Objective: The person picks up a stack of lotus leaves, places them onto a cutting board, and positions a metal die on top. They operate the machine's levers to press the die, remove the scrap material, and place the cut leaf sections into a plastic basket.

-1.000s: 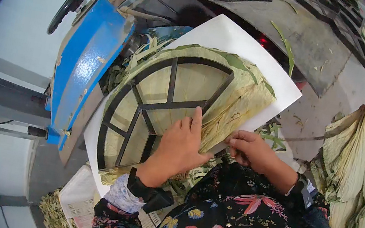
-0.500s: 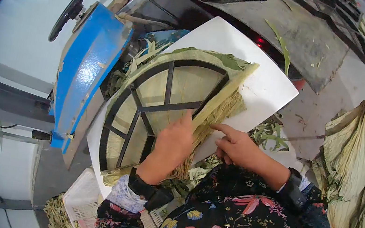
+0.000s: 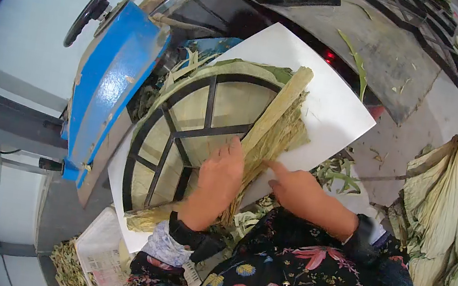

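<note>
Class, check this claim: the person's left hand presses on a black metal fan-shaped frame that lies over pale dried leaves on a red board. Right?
Not quite: the board is white, not red, as the head view shows. The left hand does press on the black metal fan-shaped frame over the pale dried leaves.

Leaf-processing workshop: blue machine (image 3: 109, 83), stacked dried leaves (image 3: 451, 194)

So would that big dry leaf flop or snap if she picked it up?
Probably flop. The leaf is thin and its right edge is already folded over the black frame, so it bends easily. It looks light, since the left hand pins it flat. Its frayed edge by the right hand suggests it may tear.
</note>
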A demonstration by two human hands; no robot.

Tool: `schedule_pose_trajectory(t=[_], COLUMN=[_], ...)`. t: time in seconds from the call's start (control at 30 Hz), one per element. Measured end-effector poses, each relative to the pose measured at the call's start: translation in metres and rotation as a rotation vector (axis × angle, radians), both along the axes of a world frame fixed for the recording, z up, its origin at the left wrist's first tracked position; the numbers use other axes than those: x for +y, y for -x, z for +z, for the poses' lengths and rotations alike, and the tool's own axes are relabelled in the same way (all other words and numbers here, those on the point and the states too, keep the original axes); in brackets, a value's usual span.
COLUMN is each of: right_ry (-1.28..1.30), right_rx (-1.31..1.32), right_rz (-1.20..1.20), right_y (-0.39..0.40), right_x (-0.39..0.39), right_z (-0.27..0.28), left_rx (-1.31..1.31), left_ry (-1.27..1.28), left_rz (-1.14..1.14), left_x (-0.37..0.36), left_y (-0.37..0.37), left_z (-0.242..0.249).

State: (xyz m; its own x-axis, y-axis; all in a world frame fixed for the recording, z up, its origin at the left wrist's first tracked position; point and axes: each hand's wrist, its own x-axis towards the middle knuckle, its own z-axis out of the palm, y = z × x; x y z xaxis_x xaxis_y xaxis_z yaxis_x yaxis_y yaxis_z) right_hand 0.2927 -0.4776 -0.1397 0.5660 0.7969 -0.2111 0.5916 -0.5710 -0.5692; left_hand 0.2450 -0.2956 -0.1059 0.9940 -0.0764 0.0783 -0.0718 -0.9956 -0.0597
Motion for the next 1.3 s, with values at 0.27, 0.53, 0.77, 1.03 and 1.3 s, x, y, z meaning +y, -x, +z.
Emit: schedule_pose_trajectory(t=[0.27, 0.53, 0.77, 1.03, 1.3], right_ry=[-0.750, -0.880, -0.532, -0.656, -0.529], right_rx=[1.298, 1.585, 0.730, 1.060, 0.985], right_rz=[-0.515, -0.524, -0.346, -0.505, -0.401], right_y=[-0.001, -0.005, -0.001, -0.015, -0.012], right_x=[-0.004, -0.001, -0.015, -0.010, -0.020], right_z=[-0.005, 0.003, -0.003, 0.009, 0.002], left_rx=[-0.018, 0.021, 0.107, 0.318, 0.265], left_ry=[-0.093, 0.003, 0.028, 0.339, 0.452], left_rz=[0.051, 0.070, 0.084, 0.095, 0.084], left_x=[-0.010, -0.013, -0.005, 0.005, 0.013], left_y=[-0.004, 0.000, -0.002, -0.004, -0.001], left_z=[-0.004, -0.003, -0.001, 0.023, 0.016])
